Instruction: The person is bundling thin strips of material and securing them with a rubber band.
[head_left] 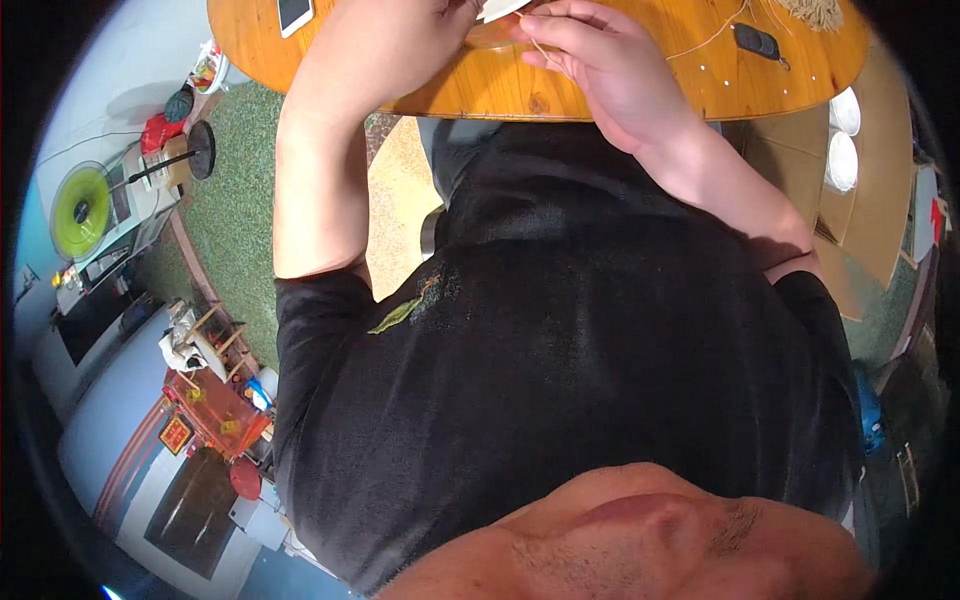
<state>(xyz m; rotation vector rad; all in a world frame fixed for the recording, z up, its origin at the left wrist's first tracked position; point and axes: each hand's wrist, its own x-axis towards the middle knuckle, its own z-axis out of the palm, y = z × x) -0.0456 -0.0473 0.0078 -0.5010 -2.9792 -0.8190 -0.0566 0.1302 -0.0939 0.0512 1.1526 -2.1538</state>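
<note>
At the top edge, over a wooden table (430,98), my two hands work close together. My right hand (610,62) is closed, thumb and forefinger pinching a thin light-coloured cord (540,48) that hangs in a loop below the fingers. My left hand (400,40) bends inward with its fingers curled, partly cut off by the frame; what they hold cannot be made out. Between the hands shows part of a white object (502,8), its kind unclear. A length of thin cord (705,43) runs across the table right of my right hand.
On the table lie a white phone (295,15) at left, a black key fob (756,41), a beige fibre bundle (815,10) and several tiny white bits at right. A standing fan (82,208) is on the left. Cardboard (870,215) with white bowl-like items (842,162) lies at right.
</note>
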